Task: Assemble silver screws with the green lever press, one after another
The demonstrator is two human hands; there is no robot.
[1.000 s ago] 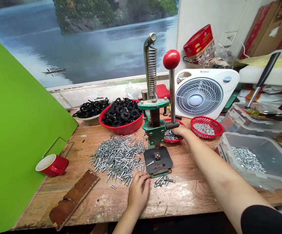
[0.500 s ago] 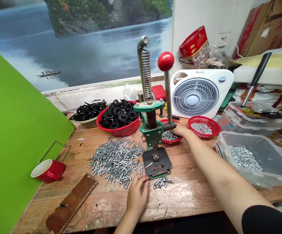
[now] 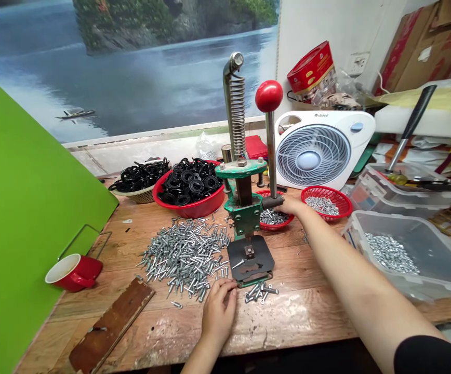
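Note:
A green hand press (image 3: pixel 244 208) with a spring and a red-knobbed lever (image 3: pixel 269 96) stands mid-table on a dark base plate (image 3: pixel 251 259). My left hand (image 3: pixel 218 310) rests on the table just in front of the plate's left corner, fingers curled on something I cannot make out. My right hand (image 3: pixel 292 208) reaches behind the press into a small red basket of screws (image 3: pixel 274 217), its fingers mostly hidden. A pile of silver screws (image 3: pixel 184 254) lies left of the press. A few screws (image 3: pixel 260 292) lie by the plate's front edge.
A red bowl of black rings (image 3: pixel 189 188) and a basket of rings (image 3: pixel 138 179) sit at the back. A second red basket (image 3: pixel 326 203), a white fan (image 3: pixel 319 148), clear bins (image 3: pixel 400 252), a red cup (image 3: pixel 73 271), a wooden slat (image 3: pixel 110 324) and a green board (image 3: pixel 23 218) surround the press.
The view shifted slightly. Both hands stay nearly where they were, the left by the plate, the right in the red basket.

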